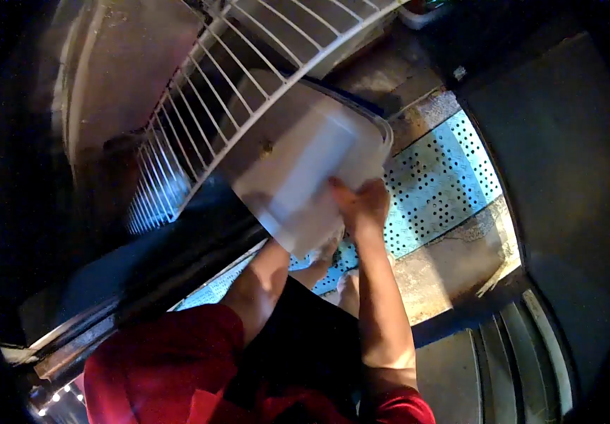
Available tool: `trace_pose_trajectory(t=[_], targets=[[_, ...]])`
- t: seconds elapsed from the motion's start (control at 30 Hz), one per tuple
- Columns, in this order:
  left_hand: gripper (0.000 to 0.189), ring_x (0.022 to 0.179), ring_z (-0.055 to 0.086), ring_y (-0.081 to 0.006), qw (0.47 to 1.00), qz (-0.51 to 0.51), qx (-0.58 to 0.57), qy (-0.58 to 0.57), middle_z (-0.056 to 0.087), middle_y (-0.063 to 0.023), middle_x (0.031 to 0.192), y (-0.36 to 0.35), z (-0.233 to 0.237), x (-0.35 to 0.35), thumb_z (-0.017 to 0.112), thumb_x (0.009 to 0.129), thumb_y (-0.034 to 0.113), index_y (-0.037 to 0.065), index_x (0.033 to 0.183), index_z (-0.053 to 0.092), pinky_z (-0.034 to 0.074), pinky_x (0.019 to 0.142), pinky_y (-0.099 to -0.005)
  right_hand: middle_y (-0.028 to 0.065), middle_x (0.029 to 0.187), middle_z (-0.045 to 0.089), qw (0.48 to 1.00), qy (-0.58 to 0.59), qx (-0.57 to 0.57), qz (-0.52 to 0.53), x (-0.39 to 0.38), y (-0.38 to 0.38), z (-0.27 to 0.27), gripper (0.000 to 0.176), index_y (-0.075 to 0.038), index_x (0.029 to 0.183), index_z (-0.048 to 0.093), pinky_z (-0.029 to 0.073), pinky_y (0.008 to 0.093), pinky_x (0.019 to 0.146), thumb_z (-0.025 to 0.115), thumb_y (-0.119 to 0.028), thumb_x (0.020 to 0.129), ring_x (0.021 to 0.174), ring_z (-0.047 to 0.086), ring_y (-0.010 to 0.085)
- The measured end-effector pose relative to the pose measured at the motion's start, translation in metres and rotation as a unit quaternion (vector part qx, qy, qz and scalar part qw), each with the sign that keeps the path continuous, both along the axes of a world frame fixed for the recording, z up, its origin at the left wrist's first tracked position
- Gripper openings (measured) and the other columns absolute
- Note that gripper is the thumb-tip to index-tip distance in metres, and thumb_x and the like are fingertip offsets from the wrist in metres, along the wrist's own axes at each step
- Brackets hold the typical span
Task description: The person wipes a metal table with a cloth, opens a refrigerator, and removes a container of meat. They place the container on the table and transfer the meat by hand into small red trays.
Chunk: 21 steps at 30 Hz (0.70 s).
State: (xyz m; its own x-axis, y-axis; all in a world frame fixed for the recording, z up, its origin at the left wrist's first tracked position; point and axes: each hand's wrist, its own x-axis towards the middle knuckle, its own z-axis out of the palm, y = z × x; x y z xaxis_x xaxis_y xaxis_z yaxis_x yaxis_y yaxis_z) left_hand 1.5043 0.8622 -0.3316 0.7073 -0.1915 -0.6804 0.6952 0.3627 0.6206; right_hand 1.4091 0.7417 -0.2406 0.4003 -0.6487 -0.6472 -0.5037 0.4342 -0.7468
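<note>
The pale container (305, 159) is tilted at the centre of the frame. The right hand (365, 203) grips its lower right edge, thumb on the face, forearm angled up from below. The left forearm (261, 279) reaches behind it; that hand's grip is hidden. A wire rack (252, 113) crosses upper left; perforated flooring (436, 184) lies right.

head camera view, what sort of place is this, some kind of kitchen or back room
Probably the back room of a commercial kitchen, though the view can't confirm it: there is a white wire rack, a floor panel full of small holes, and a pale container in the right hand.
</note>
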Motion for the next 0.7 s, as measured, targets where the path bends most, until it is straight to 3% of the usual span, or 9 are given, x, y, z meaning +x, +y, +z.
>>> trace_pose_trajectory(t=[0.07,0.13,0.37,0.4,0.47,0.5,0.53,0.57,0.7], targets=[[0.057,0.116,0.047,-0.0278,1.000,0.014,-0.011,0.026,0.049,-0.0085,0.127,0.008,-0.003,-0.009,0.047,0.087,0.050,0.009,0.126,0.045,0.040,0.096,-0.0437,0.0158,0.086,0.066,1.000,0.023,0.006,0.008,0.014,0.018,-0.028,0.050,0.005,0.095,0.059,0.050,0.0324,0.069,0.078,-0.028,0.062,0.078,0.063,0.0208],[0.056,0.116,0.047,-0.0277,0.998,0.038,-0.020,0.051,0.049,-0.0085,0.127,0.019,-0.004,-0.016,0.047,0.087,0.050,0.009,0.126,0.045,0.040,0.096,-0.0437,0.0194,0.085,0.066,0.986,-0.118,-0.076,-0.091,0.030,0.030,-0.041,0.055,0.007,0.092,0.060,0.050,0.0357,0.070,0.079,-0.034,0.061,0.077,0.064,0.0265],[0.055,0.116,0.047,-0.0274,0.977,0.167,-0.038,0.129,0.049,-0.0084,0.127,0.055,0.000,-0.008,0.047,0.087,0.049,0.009,0.125,0.045,0.040,0.096,-0.0434,0.0226,0.079,0.063,0.984,-0.018,-0.174,-0.043,0.083,0.062,-0.077,0.066,0.007,0.091,0.061,0.047,0.0446,0.070,0.070,-0.054,0.066,0.078,0.061,0.0398],[0.055,0.117,0.046,-0.0270,0.996,0.021,0.079,-0.043,0.048,-0.0086,0.127,0.068,-0.021,-0.002,0.047,0.087,0.047,0.008,0.125,0.045,0.039,0.097,-0.0420,0.0225,0.081,0.063,0.984,-0.005,-0.174,-0.042,0.086,0.067,-0.076,0.065,0.007,0.091,0.061,0.047,0.0448,0.071,0.070,-0.053,0.067,0.079,0.061,0.0394],[0.053,0.117,0.045,-0.0262,0.842,-0.263,0.295,-0.367,0.046,-0.0089,0.128,0.089,-0.048,0.008,0.046,0.086,0.044,0.008,0.125,0.043,0.036,0.099,-0.0391,0.0217,0.084,0.063,0.992,-0.033,-0.102,-0.073,0.092,0.069,-0.071,0.063,0.006,0.092,0.061,0.047,0.0442,0.072,0.072,-0.050,0.067,0.080,0.061,0.0382],[0.053,0.117,0.045,-0.0262,0.843,-0.261,0.294,-0.368,0.046,-0.0089,0.128,0.075,-0.030,0.006,0.046,0.086,0.044,0.008,0.125,0.043,0.036,0.099,-0.0391,0.0221,0.087,0.063,0.991,-0.055,-0.085,-0.086,0.097,0.073,-0.081,0.062,0.005,0.091,0.059,0.047,0.0441,0.073,0.074,-0.049,0.065,0.081,0.061,0.0389],[0.055,0.117,0.046,-0.0263,0.965,-0.093,0.108,-0.220,0.046,-0.0090,0.127,0.046,0.008,0.000,0.044,0.087,0.047,0.008,0.126,0.043,0.036,0.100,-0.0388,0.0225,0.090,0.063,0.990,-0.077,-0.069,-0.099,0.101,0.075,-0.086,0.061,0.004,0.091,0.058,0.048,0.0439,0.073,0.076,-0.048,0.063,0.082,0.060,0.0397],[0.057,0.116,0.046,-0.0264,0.991,0.084,-0.090,-0.051,0.047,-0.0092,0.127,0.030,0.030,-0.004,0.043,0.087,0.049,0.009,0.127,0.043,0.035,0.100,-0.0385,0.0225,0.090,0.063,0.990,-0.080,-0.071,-0.095,0.105,0.075,-0.082,0.061,0.004,0.091,0.058,0.048,0.0439,0.073,0.076,-0.048,0.063,0.082,0.060,0.0397],[0.059,0.116,0.045,-0.0269,0.991,0.005,-0.076,-0.114,0.045,-0.0087,0.128,0.017,0.028,0.030,0.040,0.088,0.051,0.009,0.130,0.040,0.033,0.102,-0.0396,0.0193,0.084,0.063,0.980,-0.111,-0.011,-0.167,0.133,0.091,-0.092,0.055,0.002,0.087,0.059,0.048,0.0417,0.072,0.077,-0.044,0.064,0.081,0.062,0.0358]])
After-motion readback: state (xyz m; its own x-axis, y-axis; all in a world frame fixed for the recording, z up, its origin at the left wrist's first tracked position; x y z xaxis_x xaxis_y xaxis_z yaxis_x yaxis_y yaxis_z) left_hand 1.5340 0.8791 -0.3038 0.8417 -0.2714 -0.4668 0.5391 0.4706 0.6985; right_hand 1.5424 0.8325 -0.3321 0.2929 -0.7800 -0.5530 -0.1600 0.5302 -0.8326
